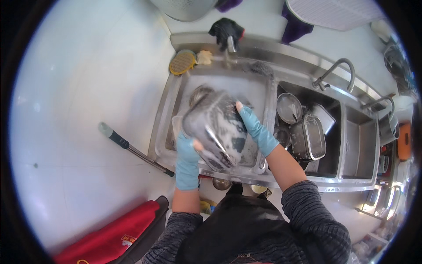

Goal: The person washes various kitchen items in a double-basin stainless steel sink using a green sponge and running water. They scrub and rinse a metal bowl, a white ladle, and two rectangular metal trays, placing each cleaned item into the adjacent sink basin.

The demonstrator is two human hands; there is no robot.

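Observation:
A deep stainless steel pan [217, 128], streaked with white suds and blurred, is tilted above the left sink basin [260, 138]. My left hand [188, 155], in a light blue glove whose thumb tip is uncovered, grips its near left side. On its right side lies my right hand [252, 123], gloved alike, with the fingers partly hidden against the pan; whether they grip it or something flat cannot be told. Behind the pan, a round metal item [201, 94] shows in the cloudy, soapy water.
Metal containers [313, 137] and a round lid [289, 108] fill the middle basin. A curved faucet [344, 66] rises behind it. A yellow-rimmed scrubber [182, 63] and steel wool [260, 68] rest on the back ledge. A black glove [227, 31] hangs over a tap. A metal-and-black handle [135, 150] leans at left.

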